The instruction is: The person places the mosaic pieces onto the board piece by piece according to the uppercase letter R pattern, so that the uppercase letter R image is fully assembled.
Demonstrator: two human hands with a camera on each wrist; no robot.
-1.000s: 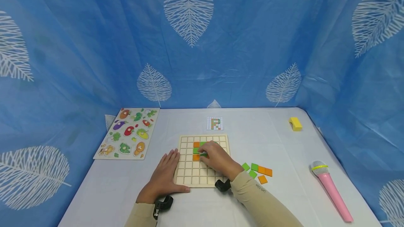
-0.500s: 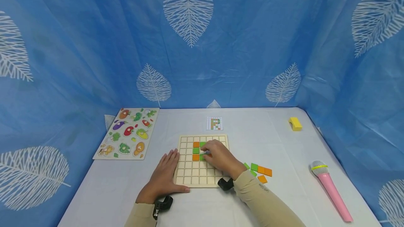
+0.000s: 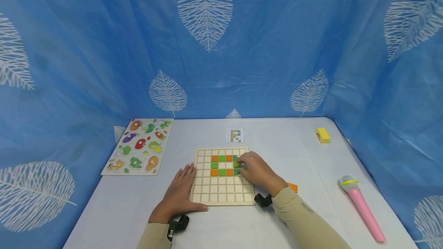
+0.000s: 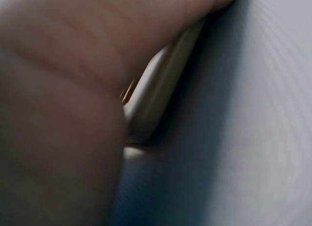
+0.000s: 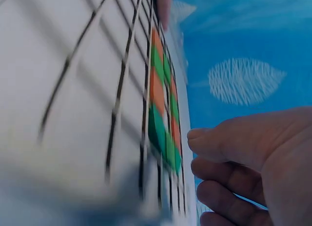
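Note:
A wooden grid board lies on the white table. In its cells, orange tiles and green tiles form a ring, with dark green rounded-corner pieces at the right end. My left hand lies flat along the board's left edge, thumb at the near corner; its wrist view shows the hand close against the board's side. Over the ring's right end is my right hand. Its wrist view shows the thumb and loosely bent fingers holding nothing, beside the tiles.
Behind the board lies a small pattern card. A vegetable puzzle board is at the left. To the right are a yellow block and a pink toy microphone. An orange tile peeks out past the right wrist.
My right hand has moved right from the ring's middle to its right end, uncovering more orange, green and rounded tiles. Its forearm now hides most of the loose tiles. The left hand stays in place.

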